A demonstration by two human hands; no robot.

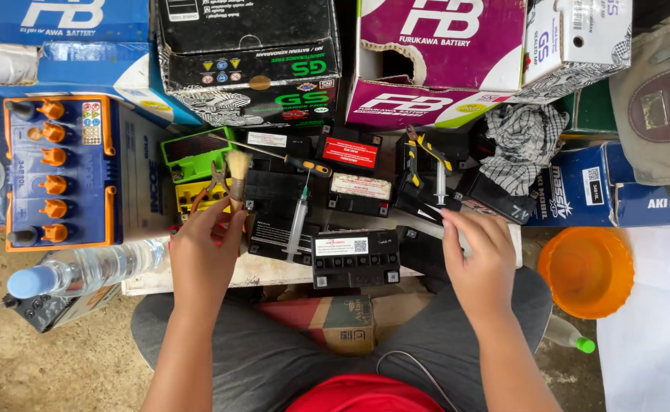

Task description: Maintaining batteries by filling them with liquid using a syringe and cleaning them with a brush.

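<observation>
My left hand (204, 255) is closed around the wooden handle of a small paintbrush (237, 172), bristles pointing away from me, beside orange-handled pliers (204, 189). My right hand (476, 255) grips the lower end of a clear syringe (440, 185) that stands over a black motorcycle battery (426, 202). Between my hands lies a black battery with a white label (354, 259). A second syringe (297, 223) rests on another black battery (272, 206).
A screwdriver (304, 165) and yellow-black pliers (420, 152) lie on several small batteries. A big blue battery with orange caps (56, 172), a water bottle (83, 271), an orange bowl (587, 271), a checked rag (522, 145) and stacked cartons (442, 61) surround them.
</observation>
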